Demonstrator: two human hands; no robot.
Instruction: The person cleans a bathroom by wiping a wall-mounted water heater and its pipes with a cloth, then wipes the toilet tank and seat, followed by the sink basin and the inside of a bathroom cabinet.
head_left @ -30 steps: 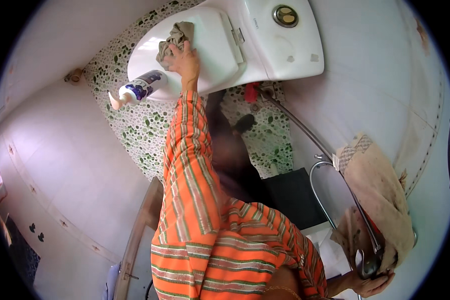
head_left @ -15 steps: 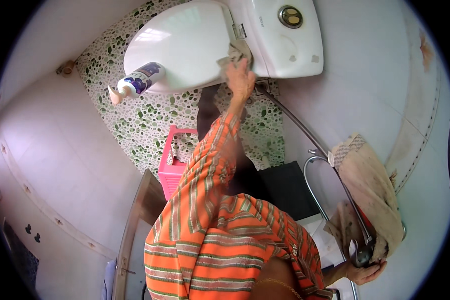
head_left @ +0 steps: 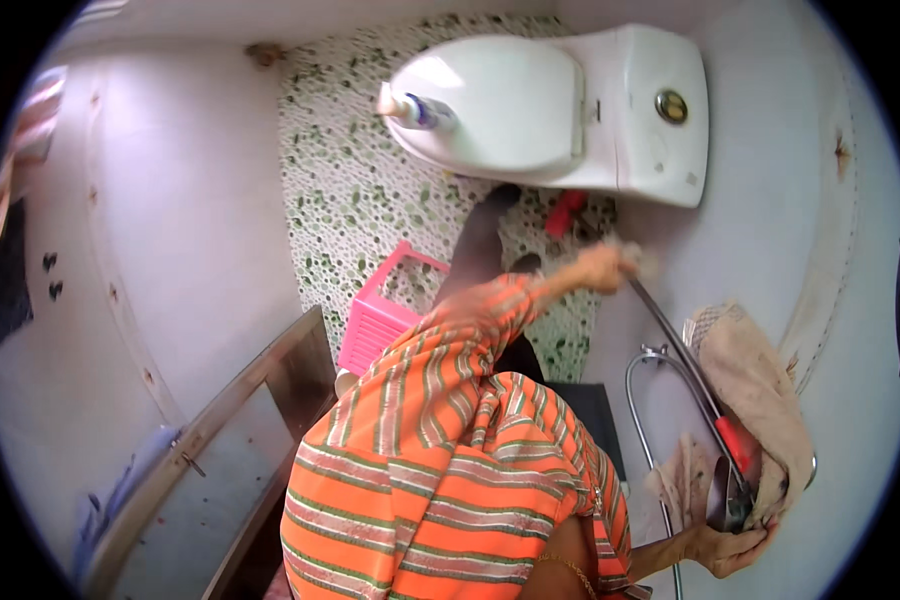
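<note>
My left hand [head_left: 602, 268], reaching out in an orange striped sleeve, grips a crumpled light cloth [head_left: 642, 263] close to the upper end of a metal bar [head_left: 678, 345]. Hand and cloth are blurred by motion. Low on the right, my right hand [head_left: 728, 552] curls under a dark metal fixture [head_left: 728, 495] at the bar's lower end; part of its grip is hidden. A beige towel [head_left: 755, 385] hangs over the bar beside it. Ahead stands a white toilet [head_left: 500, 100] with its lid down. A white and purple pump bottle [head_left: 425, 112] is on the lid.
A pink plastic stool [head_left: 378, 325] stands left of my legs on the pebble-patterned floor [head_left: 345, 200]. A red object [head_left: 566, 213] lies beside the toilet. A curved metal hose [head_left: 632, 400] runs along the right wall. A framed door [head_left: 230, 420] is at lower left.
My left hand has moved with the cloth from the toilet toward the bar on the right. My right hand stays at the fixture. The view has shifted, and the red object now shows.
</note>
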